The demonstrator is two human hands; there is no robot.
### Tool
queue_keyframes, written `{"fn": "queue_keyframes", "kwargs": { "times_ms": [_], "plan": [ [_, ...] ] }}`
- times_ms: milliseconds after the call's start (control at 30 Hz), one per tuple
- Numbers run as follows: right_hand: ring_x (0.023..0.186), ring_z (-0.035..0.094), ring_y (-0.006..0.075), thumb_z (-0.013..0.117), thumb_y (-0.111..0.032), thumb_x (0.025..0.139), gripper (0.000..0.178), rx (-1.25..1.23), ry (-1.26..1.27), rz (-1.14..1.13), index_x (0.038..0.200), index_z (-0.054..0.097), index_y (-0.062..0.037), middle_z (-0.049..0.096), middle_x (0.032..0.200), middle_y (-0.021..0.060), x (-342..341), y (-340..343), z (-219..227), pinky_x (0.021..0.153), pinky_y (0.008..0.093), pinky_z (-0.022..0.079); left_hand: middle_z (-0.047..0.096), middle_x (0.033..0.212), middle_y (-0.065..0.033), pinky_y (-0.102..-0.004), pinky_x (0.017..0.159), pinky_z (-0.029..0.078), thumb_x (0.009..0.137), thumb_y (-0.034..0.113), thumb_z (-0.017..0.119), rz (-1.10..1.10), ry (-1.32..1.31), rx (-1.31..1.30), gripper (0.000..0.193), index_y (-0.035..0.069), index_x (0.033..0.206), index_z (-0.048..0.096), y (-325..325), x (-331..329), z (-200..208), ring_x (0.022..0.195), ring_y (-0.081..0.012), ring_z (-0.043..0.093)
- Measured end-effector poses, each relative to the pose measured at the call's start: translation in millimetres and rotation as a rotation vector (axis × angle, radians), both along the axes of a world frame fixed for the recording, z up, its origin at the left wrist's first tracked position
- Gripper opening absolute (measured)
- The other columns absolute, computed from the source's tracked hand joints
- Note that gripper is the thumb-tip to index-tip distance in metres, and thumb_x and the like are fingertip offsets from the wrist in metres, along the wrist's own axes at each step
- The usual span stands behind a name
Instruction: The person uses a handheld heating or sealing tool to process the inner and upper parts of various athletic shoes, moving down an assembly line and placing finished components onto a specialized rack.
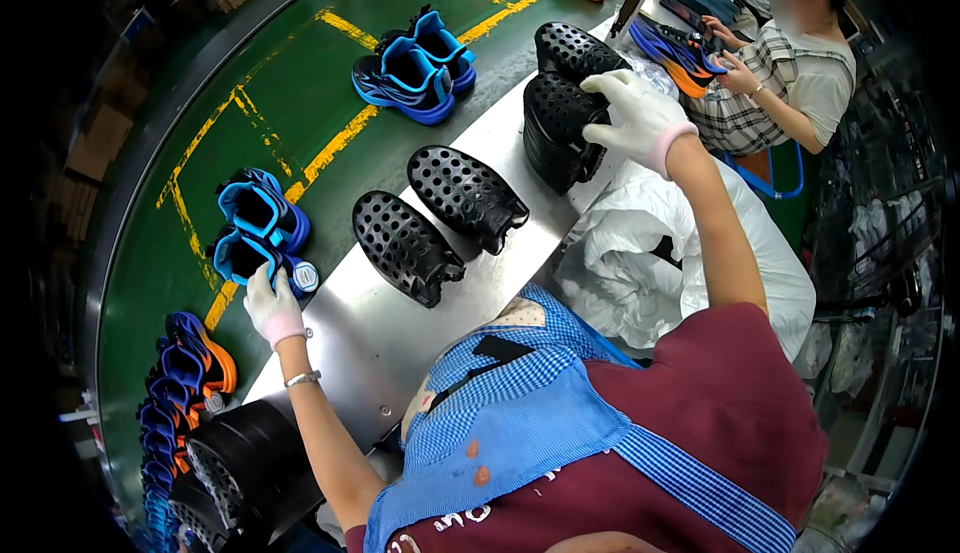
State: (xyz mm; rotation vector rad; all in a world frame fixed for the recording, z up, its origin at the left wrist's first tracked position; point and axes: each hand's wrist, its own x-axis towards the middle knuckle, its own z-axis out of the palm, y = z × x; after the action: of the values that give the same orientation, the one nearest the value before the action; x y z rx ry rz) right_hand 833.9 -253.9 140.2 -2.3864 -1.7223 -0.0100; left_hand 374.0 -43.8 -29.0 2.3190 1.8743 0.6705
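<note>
Steel worktop (350,345).
Right fingers (607,83) spread against likely stiff black form (556,138), best side-gripped; left fingers (262,286) by blue shoe (240,255), hold unclear.

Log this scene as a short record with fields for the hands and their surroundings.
Left hand: white-gloved, at the nearer blue-and-black shoes; contact unclear
Right hand: white-gloved, thumb and fingers apart, at a black perforated form
Bench: metal; two more black forms lie side by side near its middle
Green surface: farther blue-and-black pair; row of blue shoes, some orange-soled, at lower left
Upper right: co-worker holding a blue-and-orange shoe
Right side: white bag
</note>
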Motion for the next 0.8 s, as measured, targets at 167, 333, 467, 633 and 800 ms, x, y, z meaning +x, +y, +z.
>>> {"fn": "queue_keyframes", "kwargs": {
  "times_ms": [167,333,467,633,800],
  "plan": [
    [0.103,0.058,0.0309,0.071,-0.029,0.073,0.047,-0.124,0.086,0.064,0.114,0.059,-0.0096,0.057,0.110,0.0145,22,2,-11,0.090,0.0364,0.048,0.064,0.112,-0.0085,-0.0400,0.090,0.044,0.088,0.025,0.062,0.056,0.007,-0.012,0.029,0.012,0.114,0.064,3,9,-5,0.098,-0.0325,0.056],
    [0.086,0.059,0.0267,0.075,-0.023,0.067,0.044,-0.177,0.113,0.111,0.104,0.058,-0.0068,0.056,0.099,0.0113,38,2,-3,0.080,0.0337,0.049,0.063,0.116,-0.0099,-0.0407,0.092,0.044,0.087,0.028,0.062,0.032,-0.010,-0.042,0.035,0.011,0.118,0.063,1,13,-6,0.102,-0.0334,0.056],
    [0.086,0.060,0.0291,0.075,-0.028,0.067,0.042,-0.179,0.139,0.108,0.100,0.059,-0.0066,0.058,0.095,0.0137,29,5,19,0.079,0.0350,0.049,0.059,0.123,-0.0156,-0.0413,0.097,0.042,0.086,0.035,0.063,0.021,-0.072,-0.148,0.045,0.009,0.123,0.060,3,12,6,0.111,-0.0351,0.055],
    [0.082,0.059,0.0236,0.079,-0.013,0.063,0.044,0.105,0.258,0.296,0.102,0.060,-0.0037,0.057,0.093,0.0107,-28,32,56,0.075,0.0318,0.049,0.060,0.117,-0.0195,-0.0408,0.097,0.043,0.086,0.032,0.068,0.100,-0.190,0.261,0.048,0.003,0.124,0.060,-3,-9,27,0.109,-0.0322,0.056],
    [0.091,0.057,0.0283,0.078,-0.010,0.055,0.051,0.154,0.411,0.668,0.100,0.057,0.0007,0.057,0.101,0.0140,-116,60,47,0.081,0.0334,0.047,0.059,0.117,-0.0123,-0.0365,0.097,0.045,0.079,0.023,0.070,-0.377,-0.669,-0.147,0.054,0.002,0.126,0.053,-27,66,76,0.111,-0.0250,0.054]
  ]
}}
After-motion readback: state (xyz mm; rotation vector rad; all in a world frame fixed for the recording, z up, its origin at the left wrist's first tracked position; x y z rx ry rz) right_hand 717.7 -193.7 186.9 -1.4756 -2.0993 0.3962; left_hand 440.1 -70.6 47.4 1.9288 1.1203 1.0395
